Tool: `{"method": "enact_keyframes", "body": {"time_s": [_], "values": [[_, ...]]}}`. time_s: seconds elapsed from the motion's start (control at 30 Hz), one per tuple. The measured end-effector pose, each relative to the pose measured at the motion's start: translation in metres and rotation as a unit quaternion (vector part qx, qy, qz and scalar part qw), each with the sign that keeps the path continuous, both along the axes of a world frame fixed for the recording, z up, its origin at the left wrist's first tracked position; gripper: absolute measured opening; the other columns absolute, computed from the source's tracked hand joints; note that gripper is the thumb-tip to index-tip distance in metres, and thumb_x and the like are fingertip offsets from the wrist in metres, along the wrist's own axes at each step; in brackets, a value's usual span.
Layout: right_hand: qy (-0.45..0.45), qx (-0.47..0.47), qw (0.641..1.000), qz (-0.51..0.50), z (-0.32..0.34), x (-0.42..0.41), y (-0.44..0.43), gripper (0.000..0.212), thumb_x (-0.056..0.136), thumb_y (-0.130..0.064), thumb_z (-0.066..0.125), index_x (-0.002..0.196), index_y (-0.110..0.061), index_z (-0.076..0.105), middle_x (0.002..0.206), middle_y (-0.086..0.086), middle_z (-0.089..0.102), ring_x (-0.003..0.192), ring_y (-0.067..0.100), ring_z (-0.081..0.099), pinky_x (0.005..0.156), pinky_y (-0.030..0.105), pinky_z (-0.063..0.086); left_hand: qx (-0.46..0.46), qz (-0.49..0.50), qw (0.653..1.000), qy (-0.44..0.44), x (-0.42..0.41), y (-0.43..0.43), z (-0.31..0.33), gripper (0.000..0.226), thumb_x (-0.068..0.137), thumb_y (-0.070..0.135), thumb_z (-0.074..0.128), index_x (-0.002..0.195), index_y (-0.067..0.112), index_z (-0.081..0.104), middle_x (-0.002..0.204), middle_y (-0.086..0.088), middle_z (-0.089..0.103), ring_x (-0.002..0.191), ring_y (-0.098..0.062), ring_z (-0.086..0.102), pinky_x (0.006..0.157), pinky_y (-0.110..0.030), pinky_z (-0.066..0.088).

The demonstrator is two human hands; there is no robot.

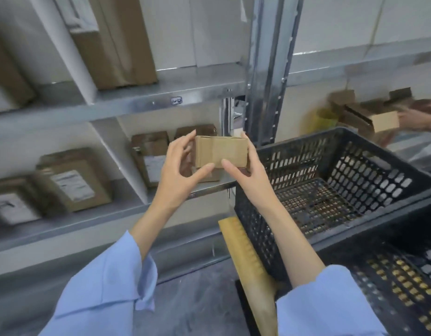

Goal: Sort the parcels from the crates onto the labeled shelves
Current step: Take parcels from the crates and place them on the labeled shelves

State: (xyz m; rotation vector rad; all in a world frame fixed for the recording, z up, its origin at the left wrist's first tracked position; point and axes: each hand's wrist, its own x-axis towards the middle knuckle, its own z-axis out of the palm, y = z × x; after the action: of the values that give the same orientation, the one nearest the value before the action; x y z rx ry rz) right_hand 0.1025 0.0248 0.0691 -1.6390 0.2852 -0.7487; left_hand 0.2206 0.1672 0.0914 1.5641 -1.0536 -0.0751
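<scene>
In the head view, the small cardboard parcel (220, 152) is held up in the air between both hands, in front of the metal shelving and just left of the black crate (330, 166). The left hand (183, 173) pinches its left end, one fingertip on the top corner and the thumb under the bottom edge. The right hand (249, 173) grips the right end the same way, so both hands are clamped on the parcel by the tips alone, with the palms off it. The parcel's long axis runs level from the left fingers to the right fingers, and a broad plain face is turned toward the camera. No address label shows on that face, so I cannot tell where the label sits. Directly behind the fingers, on the lower shelf (209, 187), stand two brown parcels (150, 158), and above the fingertips a small tag (176, 101) is stuck on the upper shelf edge, too blurred to read. Far to the right of the right hand, another person's hand (417, 118) holds a separate small box (385, 121). The main risk, as I judge it, is a wrong shelf: with the label out of sight and the tags small, the parcel could be matched by guess. A second risk is a slip, since the fingertip hold is light and any turning to find the label would loosen one end. Pushing it in could also knock the standing parcels behind.
</scene>
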Motion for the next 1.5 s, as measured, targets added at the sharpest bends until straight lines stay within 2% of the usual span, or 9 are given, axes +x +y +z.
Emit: {"method": "enact_keyframes", "body": {"time_s": [0.17,0.4,0.57,0.7,0.8,1.03,1.23,1.37,1.5], "values": [[-0.002,-0.026,0.999,0.032,-0.002,0.018,0.040,0.060,0.092,-0.029,0.069,0.143,-0.030,0.039,0.142,-0.007,0.051,0.127,0.008,0.051,0.104,0.032,0.048,-0.013,0.057,0.997,0.043,0.003,0.050,-0.001,0.054,0.083,0.020,0.075,0.132,0.021,0.053,0.138,0.001,0.045,0.131,-0.015,0.049,0.109,-0.043,0.043],[-0.015,-0.051,0.995,0.086,-0.005,0.027,0.116,0.060,0.083,-0.004,0.076,0.132,-0.016,0.045,0.138,-0.009,0.051,0.125,0.004,0.052,0.096,0.020,0.047,-0.073,0.126,0.982,0.119,-0.013,0.133,-0.002,0.052,0.084,-0.001,0.071,0.131,0.007,0.050,0.139,-0.007,0.052,0.127,-0.016,0.055,0.105,-0.036,0.047],[-0.016,-0.042,0.990,0.136,0.001,0.017,0.174,0.057,0.077,-0.007,0.082,0.122,-0.012,0.048,0.142,-0.002,0.050,0.122,-0.002,0.053,0.089,0.013,0.046,-0.106,0.186,0.964,0.159,-0.026,0.202,-0.003,0.063,0.086,0.001,0.069,0.142,0.007,0.040,0.141,-0.005,0.050,0.124,-0.007,0.055,0.097,-0.018,0.047],[-0.011,-0.015,0.986,0.165,0.008,0.006,0.216,0.037,0.085,-0.017,0.077,0.113,-0.020,0.053,0.141,-0.007,0.051,0.126,0.008,0.053,0.100,0.028,0.050,-0.096,0.204,0.966,0.127,-0.047,0.249,-0.003,0.062,0.087,-0.002,0.067,0.142,0.009,0.040,0.141,-0.006,0.051,0.130,-0.011,0.050,0.109,-0.028,0.041],[-0.027,0.005,0.986,0.164,0.014,0.000,0.239,0.027,0.091,-0.018,0.070,0.113,-0.019,0.054,0.133,-0.009,0.056,0.120,0.008,0.057,0.099,0.032,0.050,-0.092,0.211,0.967,0.111,-0.061,0.270,-0.002,0.067,0.086,-0.003,0.067,0.145,0.010,0.037,0.146,-0.006,0.046,0.132,-0.009,0.046,0.102,-0.019,0.044],[0.004,-0.019,0.984,0.175,0.032,-0.017,0.273,0.077,0.088,-0.014,0.074,0.151,-0.019,0.032,0.153,-0.003,0.039,0.139,0.013,0.041,0.114,0.043,0.037,-0.096,0.206,0.971,0.075,-0.083,0.307,0.009,0.074,0.077,0.004,0.074,0.143,0.006,0.041,0.146,-0.009,0.046,0.132,-0.012,0.047,0.093,-0.015,0.046],[0.002,-0.069,0.981,0.180,0.046,-0.022,0.283,0.078,0.087,-0.008,0.073,0.152,-0.011,0.032,0.157,0.000,0.033,0.139,0.009,0.038,0.117,0.037,0.034,-0.077,0.198,0.977,0.029,-0.089,0.321,0.018,0.075,0.074,0.017,0.074,0.139,0.031,0.041,0.145,0.010,0.046,0.125,-0.004,0.050,0.084,-0.013,0.048],[-0.006,-0.066,0.980,0.189,0.049,-0.020,0.280,0.075,0.086,-0.007,0.074,0.149,-0.018,0.033,0.148,-0.003,0.046,0.136,0.006,0.043,0.115,0.037,0.036,-0.088,0.177,0.980,0.004,-0.085,0.321,0.019,0.075,0.075,0.004,0.075,0.138,0.025,0.039,0.141,0.008,0.046,0.120,0.006,0.053,0.085,-0.011,0.047],[0.005,-0.084,0.978,0.190,0.050,-0.010,0.269,0.071,0.088,-0.016,0.073,0.145,-0.028,0.031,0.144,-0.007,0.049,0.129,-0.002,0.046,0.112,0.035,0.040,-0.079,0.156,0.984,0.022,-0.069,0.315,0.016,0.078,0.075,0.006,0.077,0.138,0.030,0.039,0.141,0.014,0.048,0.125,-0.002,0.053,0.091,-0.016,0.048]]}}
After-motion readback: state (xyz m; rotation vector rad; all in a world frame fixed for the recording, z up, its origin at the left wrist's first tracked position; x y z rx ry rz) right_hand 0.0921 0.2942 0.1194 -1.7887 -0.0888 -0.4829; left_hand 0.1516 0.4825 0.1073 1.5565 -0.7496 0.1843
